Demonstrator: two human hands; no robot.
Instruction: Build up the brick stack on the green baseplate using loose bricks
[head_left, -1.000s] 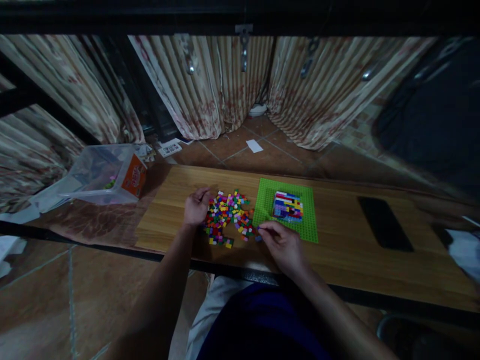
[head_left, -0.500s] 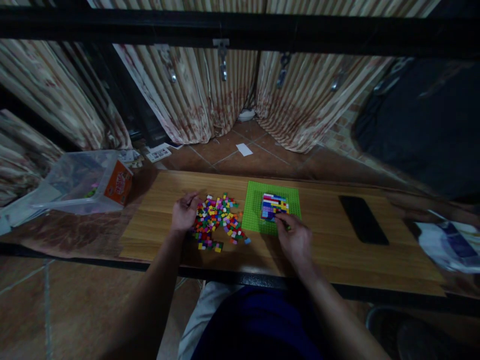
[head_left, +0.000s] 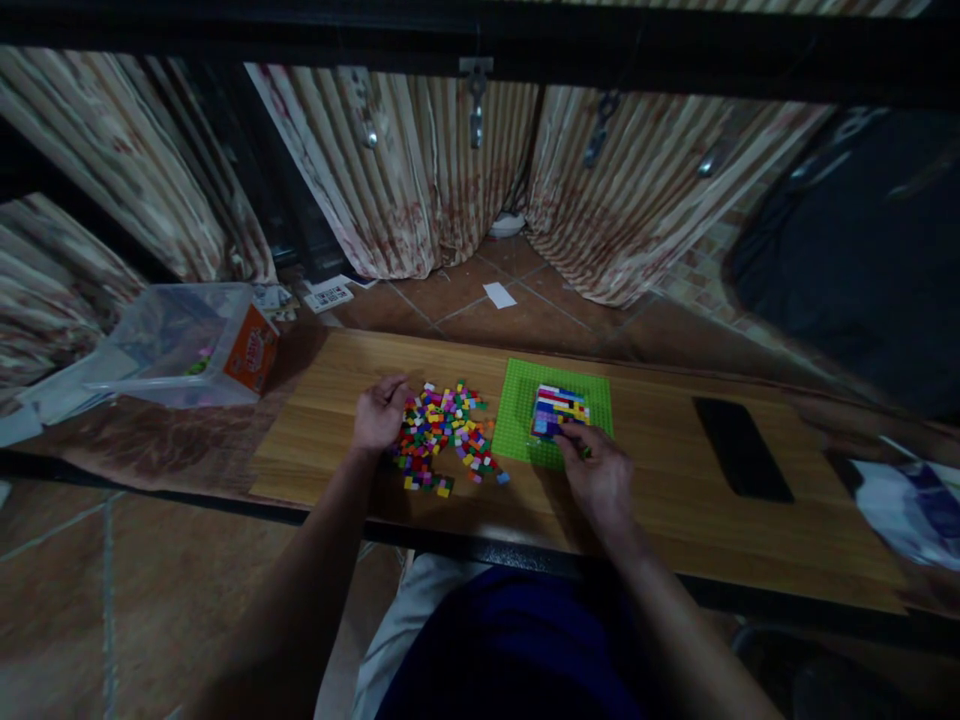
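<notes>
A pile of several small coloured bricks (head_left: 447, 434) lies on the wooden board (head_left: 675, 500). To its right sits a green baseplate (head_left: 525, 400) carrying a block of stacked coloured bricks (head_left: 559, 409). My left hand (head_left: 379, 412) rests curled at the left edge of the pile, fingers bent, touching the bricks. My right hand (head_left: 596, 472) is over the front right corner of the baseplate, its fingertips pinched together against the near edge of the built block. What they pinch is too small to make out.
A black phone (head_left: 741, 447) lies flat on the board to the right. A clear plastic box with an orange label (head_left: 191, 345) stands at the left. Striped curtains hang behind, over a tiled floor. A plastic bag (head_left: 911, 505) is at the far right.
My right hand has moved from the pile's right edge up onto the baseplate, to the built block. My left hand has stayed by the pile. The view has shifted slightly.
</notes>
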